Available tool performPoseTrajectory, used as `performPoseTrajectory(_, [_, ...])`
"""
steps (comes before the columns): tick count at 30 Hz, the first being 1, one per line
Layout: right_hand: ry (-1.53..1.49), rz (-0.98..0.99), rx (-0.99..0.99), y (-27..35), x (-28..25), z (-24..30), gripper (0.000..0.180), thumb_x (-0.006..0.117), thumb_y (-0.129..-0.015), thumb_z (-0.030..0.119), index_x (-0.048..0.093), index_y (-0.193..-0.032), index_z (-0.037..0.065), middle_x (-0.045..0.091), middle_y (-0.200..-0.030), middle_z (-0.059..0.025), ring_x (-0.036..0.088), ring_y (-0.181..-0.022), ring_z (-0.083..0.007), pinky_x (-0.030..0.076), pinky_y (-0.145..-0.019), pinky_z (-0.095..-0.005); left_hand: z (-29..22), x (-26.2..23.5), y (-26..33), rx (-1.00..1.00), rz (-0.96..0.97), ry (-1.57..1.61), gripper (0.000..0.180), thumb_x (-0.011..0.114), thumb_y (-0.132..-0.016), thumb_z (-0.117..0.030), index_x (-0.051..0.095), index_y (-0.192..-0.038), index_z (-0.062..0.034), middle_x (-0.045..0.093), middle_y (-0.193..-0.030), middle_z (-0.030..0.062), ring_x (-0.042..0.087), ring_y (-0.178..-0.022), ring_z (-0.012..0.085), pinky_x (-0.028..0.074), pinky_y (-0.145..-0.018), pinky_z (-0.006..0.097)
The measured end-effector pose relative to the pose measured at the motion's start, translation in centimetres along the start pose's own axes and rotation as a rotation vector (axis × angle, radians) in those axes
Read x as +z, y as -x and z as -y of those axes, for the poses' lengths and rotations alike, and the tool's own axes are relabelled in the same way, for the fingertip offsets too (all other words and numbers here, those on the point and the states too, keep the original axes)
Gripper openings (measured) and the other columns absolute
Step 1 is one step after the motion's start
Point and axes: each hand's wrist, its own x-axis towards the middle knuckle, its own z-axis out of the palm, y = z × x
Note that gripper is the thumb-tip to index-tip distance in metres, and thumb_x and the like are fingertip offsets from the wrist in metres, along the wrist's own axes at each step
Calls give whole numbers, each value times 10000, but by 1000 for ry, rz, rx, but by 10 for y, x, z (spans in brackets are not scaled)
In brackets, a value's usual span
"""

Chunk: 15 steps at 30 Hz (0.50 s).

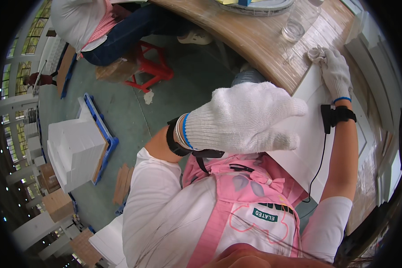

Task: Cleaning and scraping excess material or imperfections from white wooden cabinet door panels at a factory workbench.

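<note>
My left hand (245, 118), in a white knit glove with a blue cuff edge, hovers in front of my body. Its thumb and a finger point right with a gap between them, and nothing shows in its grasp; the other fingers are partly hidden. Farther off at the right, my gloved right hand (337, 73) presses a bunched whitish cloth (316, 54) against a flat white panel (299, 163). This panel lies on the wood-coloured table (272, 49) and reaches toward my pink apron (241, 181). Black bands circle both wrists.
A clear cup (294, 30) and a round tray (259, 8) stand on the table's far part. White boards (375, 58) line the right side. Beyond the table at left, another person (134, 31) sits near a red stool (154, 67). A stack of white panels (76, 149) rests on a blue pallet.
</note>
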Motion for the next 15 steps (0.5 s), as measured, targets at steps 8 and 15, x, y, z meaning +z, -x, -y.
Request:
performPoseTrajectory(8, [2,-35,-7,-1,-1,1,314,615,-871,170,614,-1179,109,604,-1129,-107,560,-1081,-317,467,-931,-408,10,-4,1,2,-90,88,524,619,-920,-433,575,-1221,-6,636,-1070,199,621,-970,369,496,-843,404])
performPoseTrajectory(15, [-6,-15,-6,0,-1,1,325,601,-874,158,606,-1195,105,600,-1159,-115,557,-1089,-323,456,-946,-409,3,-10,2,-23,-81,8,548,647,-899,-434,582,-1226,1,641,-1104,197,628,-991,365,496,-858,399])
